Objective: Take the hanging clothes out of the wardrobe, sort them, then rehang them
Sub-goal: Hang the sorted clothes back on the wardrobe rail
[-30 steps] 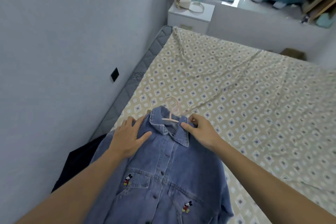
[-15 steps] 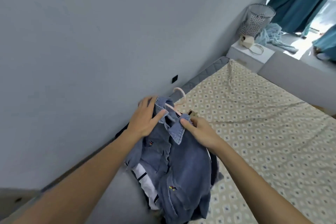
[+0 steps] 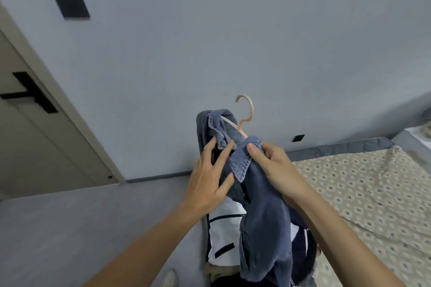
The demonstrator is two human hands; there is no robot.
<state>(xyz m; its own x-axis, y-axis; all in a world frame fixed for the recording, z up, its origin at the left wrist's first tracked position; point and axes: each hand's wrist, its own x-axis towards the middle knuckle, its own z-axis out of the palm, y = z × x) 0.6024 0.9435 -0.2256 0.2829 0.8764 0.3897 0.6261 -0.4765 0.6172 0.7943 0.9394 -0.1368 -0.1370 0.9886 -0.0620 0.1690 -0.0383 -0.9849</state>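
Observation:
A blue denim shirt (image 3: 263, 221) hangs in the air on a pink hanger (image 3: 247, 112), whose hook sticks up above the collar. My right hand (image 3: 272, 168) pinches the shirt's collar and shoulder and carries its weight. My left hand (image 3: 210, 179) lies against the left side of the shirt with its fingers spread and nearly straight. Behind the shirt hang a white garment with dark stripes (image 3: 224, 235) and a dark one; what holds them is hidden.
A bed with a patterned beige sheet (image 3: 363, 193) lies at the right, its grey mattress edge along the wall. A pale door with a black handle (image 3: 30, 95) stands at the left. Grey floor (image 3: 70, 228) spreads below; a white shoe tip (image 3: 169, 279) shows at the bottom.
The shirt has been lifted off the bed and swung left toward the wall and door. My left hand has loosened from a grip on the collar to spread fingers.

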